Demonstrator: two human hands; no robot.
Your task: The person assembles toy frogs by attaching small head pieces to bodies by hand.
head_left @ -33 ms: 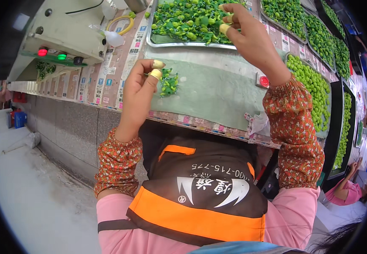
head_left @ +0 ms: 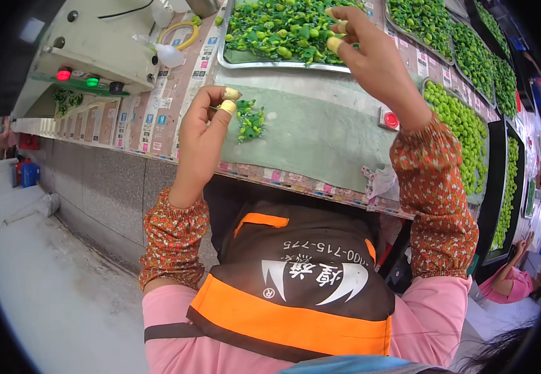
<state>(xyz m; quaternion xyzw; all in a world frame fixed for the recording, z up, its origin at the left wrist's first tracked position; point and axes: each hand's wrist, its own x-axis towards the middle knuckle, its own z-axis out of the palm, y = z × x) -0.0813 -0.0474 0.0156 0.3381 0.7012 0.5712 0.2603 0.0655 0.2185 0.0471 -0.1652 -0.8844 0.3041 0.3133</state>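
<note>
My left hand (head_left: 202,134) has a pinched grip on a small green piece (head_left: 215,108), just beside the little pile (head_left: 250,120) on the surface (head_left: 320,134). My right hand (head_left: 370,62) is picking pieces from the far tray (head_left: 283,62), fingers closed.

Small pile of green plastic parts (head_left: 250,120), lying on the pale green mat (head_left: 320,137) just beside the left hand (head_left: 202,134), whose thumb and forefinger wear yellowish finger cots and pinch what may be a thin green piece. Metal tray (head_left: 233,59) heaped with similar bright and dark green parts, at the far edge of the mat; the right hand (head_left: 370,62), fingertips also capped, reaches over its contents
</note>
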